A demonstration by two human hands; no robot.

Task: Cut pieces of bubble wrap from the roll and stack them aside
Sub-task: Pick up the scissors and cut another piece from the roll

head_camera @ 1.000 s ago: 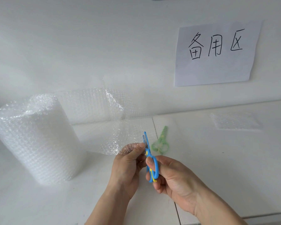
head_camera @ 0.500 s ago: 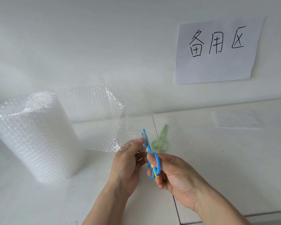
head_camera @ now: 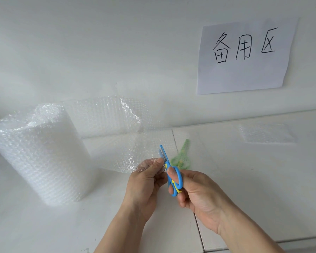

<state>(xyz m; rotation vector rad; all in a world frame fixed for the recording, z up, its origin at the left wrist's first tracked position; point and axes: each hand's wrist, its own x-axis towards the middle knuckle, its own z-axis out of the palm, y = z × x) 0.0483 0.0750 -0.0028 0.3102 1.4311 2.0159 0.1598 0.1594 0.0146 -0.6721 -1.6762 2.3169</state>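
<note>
Head view, our left hand (head_camera: 144, 181): we pinch the near edge of the loose bubble wrap sheet (head_camera: 128, 154) between thumb and fingers, just beside the scissor blades.
Head view, our right hand (head_camera: 199, 194): our fingers are curled tight through the handle loops of the blue scissors (head_camera: 170, 172), so this hand holds the scissors.
Blue scissors: the blades point up and away from us, and they touch the sheet edge at our left thumb. We cannot tell how far apart the blades are.
Bubble wrap roll (head_camera: 36, 152): it stands upright on the white table (head_camera: 263, 179), on the left side, well apart from our hands.
Loose sheet: it runs from the roll along the wall, then bends down onto the table and comes to our left hand. It is see-through and crinkly.
Green scissors (head_camera: 182, 156): they lie flat on the table under the sheet, just behind the blue scissors.
Cut piece (head_camera: 264, 133): a flat bit of bubble wrap lies on the table far to the right, near the wall.
Paper sign (head_camera: 244, 55): it is stuck on the white wall (head_camera: 98, 52) above the cut piece, with three hand-drawn black characters.
</note>
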